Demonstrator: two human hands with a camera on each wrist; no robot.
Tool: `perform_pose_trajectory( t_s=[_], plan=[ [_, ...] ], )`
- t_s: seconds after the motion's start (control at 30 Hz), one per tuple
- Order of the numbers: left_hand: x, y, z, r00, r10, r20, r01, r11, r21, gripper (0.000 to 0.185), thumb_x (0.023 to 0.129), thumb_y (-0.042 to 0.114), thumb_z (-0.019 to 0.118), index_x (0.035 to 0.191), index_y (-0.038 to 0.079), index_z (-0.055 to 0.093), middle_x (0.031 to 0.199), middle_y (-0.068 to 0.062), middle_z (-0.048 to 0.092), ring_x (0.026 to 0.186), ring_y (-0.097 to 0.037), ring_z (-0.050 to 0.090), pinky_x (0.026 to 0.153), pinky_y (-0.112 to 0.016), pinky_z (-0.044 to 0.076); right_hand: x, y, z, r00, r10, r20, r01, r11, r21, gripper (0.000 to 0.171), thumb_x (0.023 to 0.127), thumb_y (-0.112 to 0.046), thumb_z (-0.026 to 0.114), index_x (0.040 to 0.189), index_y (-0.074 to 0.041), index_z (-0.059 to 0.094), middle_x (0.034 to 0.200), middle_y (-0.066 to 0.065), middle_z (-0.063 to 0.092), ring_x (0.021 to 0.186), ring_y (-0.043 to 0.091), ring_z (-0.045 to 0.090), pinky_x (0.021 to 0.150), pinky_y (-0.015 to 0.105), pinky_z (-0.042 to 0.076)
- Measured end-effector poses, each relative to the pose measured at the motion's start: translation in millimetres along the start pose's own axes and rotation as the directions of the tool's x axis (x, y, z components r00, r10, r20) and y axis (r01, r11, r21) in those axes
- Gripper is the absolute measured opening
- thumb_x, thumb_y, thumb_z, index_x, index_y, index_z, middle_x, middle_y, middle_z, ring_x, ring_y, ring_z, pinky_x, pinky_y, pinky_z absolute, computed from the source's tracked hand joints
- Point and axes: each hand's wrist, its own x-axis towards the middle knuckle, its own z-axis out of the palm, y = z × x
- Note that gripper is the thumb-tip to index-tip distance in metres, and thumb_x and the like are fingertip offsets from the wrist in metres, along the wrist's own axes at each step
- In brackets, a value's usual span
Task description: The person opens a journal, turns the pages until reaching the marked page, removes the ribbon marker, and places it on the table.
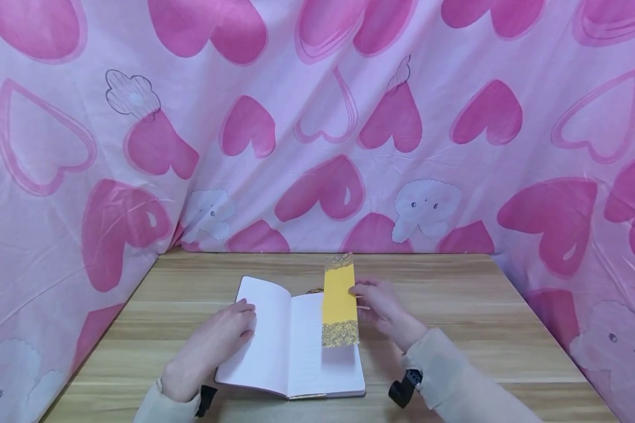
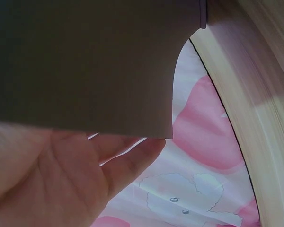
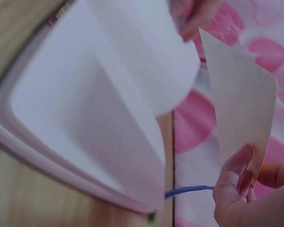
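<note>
An open notebook [image 1: 264,341] with blank left pages and lined right pages lies on the table. My left hand [image 1: 217,335] grips its left side at the outer edge; in the left wrist view the palm shows beneath a dark, shaded sheet [image 2: 85,71]. Over the right page, my right hand [image 1: 383,308] pinches a yellow bookmark [image 1: 339,294] by its right edge, with lace patterns at both ends. The bookmark's pale back shows in the right wrist view. A thin blue cord [image 3: 189,190] runs between the notebook's edge and the right hand there.
The wood-grain table [image 1: 455,364] stretches around the notebook. A pink and white heart-print cloth [image 1: 317,117] hangs behind it and along both sides. Black straps with small dark devices [image 1: 404,388] sit at both wrists.
</note>
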Motion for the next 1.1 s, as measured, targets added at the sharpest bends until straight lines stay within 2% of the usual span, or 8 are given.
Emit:
perform_pose_trajectory(
  t_s=[0.23, 0.37, 0.43, 0.67, 0.77, 0.9, 0.97, 1.1],
  plan=[
    [1.1, -0.5, 0.8, 1.000, 0.008, -0.008, -0.008, 1.000, -0.003, 0.017, 0.080, 0.004, 0.078, 0.094, -0.003, 0.070, 0.111, -0.018, 0.066, 0.115, -0.041, 0.058, 0.095, -0.051, 0.049, 13, -16, -33, 1.000, -0.018, 0.011, 0.018, 0.998, 0.057, 0.034, 0.088, -0.002, 0.063, 0.121, 0.006, 0.056, 0.102, 0.013, 0.062, 0.089, 0.022, 0.060, 0.077, 0.032, 0.056],
    [1.2, -0.7, 1.3, 1.000, 0.007, -0.014, -0.007, 1.000, -0.006, 0.021, 0.080, 0.004, 0.078, 0.098, -0.004, 0.070, 0.111, -0.018, 0.066, 0.114, -0.040, 0.059, 0.094, -0.051, 0.049, 15, -18, -51, 1.000, -0.019, 0.005, 0.019, 1.000, 0.024, 0.036, 0.088, -0.003, 0.064, 0.122, 0.004, 0.054, 0.103, 0.012, 0.060, 0.091, 0.022, 0.060, 0.080, 0.033, 0.056],
    [1.0, -1.0, 1.7, 1.000, 0.012, -0.018, -0.012, 1.000, -0.005, 0.020, 0.080, 0.004, 0.078, 0.096, -0.004, 0.070, 0.110, -0.018, 0.066, 0.114, -0.040, 0.059, 0.094, -0.051, 0.049, 11, -18, -56, 1.000, 0.006, -0.023, -0.006, 1.000, -0.014, 0.040, 0.090, -0.004, 0.063, 0.128, 0.004, 0.051, 0.106, 0.011, 0.060, 0.093, 0.022, 0.059, 0.083, 0.033, 0.055],
    [0.6, -1.5, 2.0, 1.000, 0.023, -0.019, -0.023, 1.000, -0.013, 0.012, 0.079, 0.002, 0.077, 0.084, 0.000, 0.067, 0.109, -0.018, 0.066, 0.113, -0.041, 0.059, 0.094, -0.051, 0.049, 9, 4, -78, 0.999, 0.044, -0.028, -0.046, 0.996, -0.079, 0.050, 0.091, -0.005, 0.062, 0.136, 0.008, 0.045, 0.113, 0.017, 0.061, 0.093, 0.024, 0.061, 0.081, 0.034, 0.056],
    [0.2, -1.6, 2.0, 0.999, 0.025, -0.028, -0.025, 1.000, -0.016, 0.011, 0.080, 0.002, 0.077, 0.085, -0.001, 0.067, 0.109, -0.018, 0.066, 0.112, -0.041, 0.060, 0.094, -0.051, 0.049, 6, 16, -86, 0.999, 0.052, -0.012, -0.053, 0.991, -0.120, 0.050, 0.091, -0.006, 0.063, 0.136, 0.007, 0.046, 0.106, 0.015, 0.065, 0.087, 0.021, 0.063, 0.076, 0.032, 0.056],
    [0.0, -2.3, 2.4, 0.999, 0.037, -0.040, -0.038, 0.999, -0.020, 0.010, 0.079, 0.000, 0.076, 0.084, -0.001, 0.066, 0.107, -0.018, 0.066, 0.110, -0.041, 0.060, 0.093, -0.050, 0.050, 0, 29, -92, 0.999, 0.050, 0.011, -0.048, 0.985, -0.165, 0.045, 0.091, -0.007, 0.062, 0.132, 0.008, 0.051, 0.092, 0.008, 0.063, 0.073, 0.015, 0.053, 0.063, 0.023, 0.048],
    [0.1, -2.5, 2.4, 0.998, 0.038, -0.041, -0.039, 0.999, -0.020, 0.011, 0.079, 0.000, 0.076, 0.086, -0.002, 0.067, 0.107, -0.018, 0.066, 0.110, -0.041, 0.061, 0.093, -0.051, 0.050, -3, 34, -92, 0.999, 0.053, 0.007, -0.051, 0.987, -0.155, 0.042, 0.091, -0.006, 0.062, 0.129, 0.008, 0.052, 0.090, 0.008, 0.060, 0.071, 0.014, 0.047, 0.059, 0.022, 0.043],
    [0.3, -2.2, 1.4, 0.999, 0.031, -0.034, -0.032, 0.999, -0.022, 0.015, 0.079, 0.001, 0.077, 0.090, -0.003, 0.067, 0.107, -0.018, 0.066, 0.109, -0.040, 0.061, 0.093, -0.051, 0.050, -8, 45, -89, 0.995, 0.095, -0.023, -0.096, 0.993, -0.066, 0.039, 0.089, -0.002, 0.063, 0.125, 0.008, 0.053, 0.097, 0.012, 0.062, 0.077, 0.018, 0.054, 0.066, 0.026, 0.050]
  ],
)
